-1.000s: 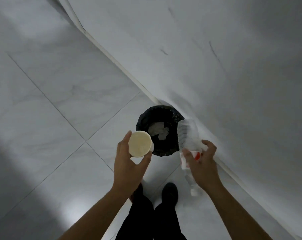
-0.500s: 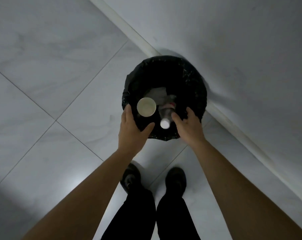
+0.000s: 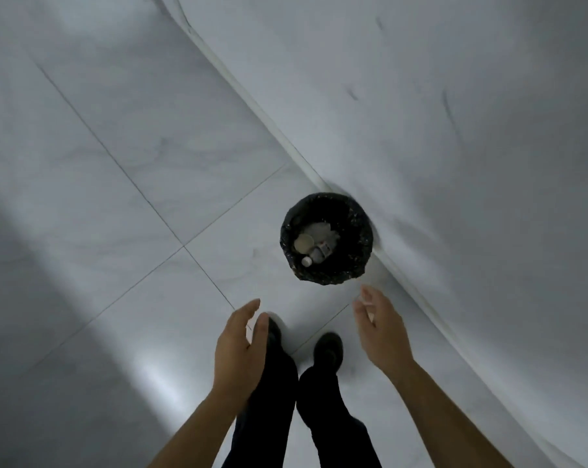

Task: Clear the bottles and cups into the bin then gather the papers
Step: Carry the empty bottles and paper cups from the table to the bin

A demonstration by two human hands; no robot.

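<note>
A round bin with a black liner (image 3: 356, 265) stands on the floor against the wall. Inside it lie a pale paper cup (image 3: 303, 243), a clear plastic bottle with a white cap (image 3: 316, 254) and some crumpled paper (image 3: 317, 228). My left hand (image 3: 240, 342) hovers below and left of the bin, fingers apart, holding nothing. My right hand (image 3: 380, 327) hovers just below the bin's near edge, also open and holding nothing. Both hands are apart from the bin.
Large pale marble floor tiles (image 3: 117, 197) spread to the left. A white wall (image 3: 454, 130) with a skirting strip runs diagonally behind the bin. My dark trousers and black shoes (image 3: 328, 349) are below the hands.
The cup and the bottle left my hands and now lie in the bin. Both hands drew back from over the bin and the view pulled away from it.
</note>
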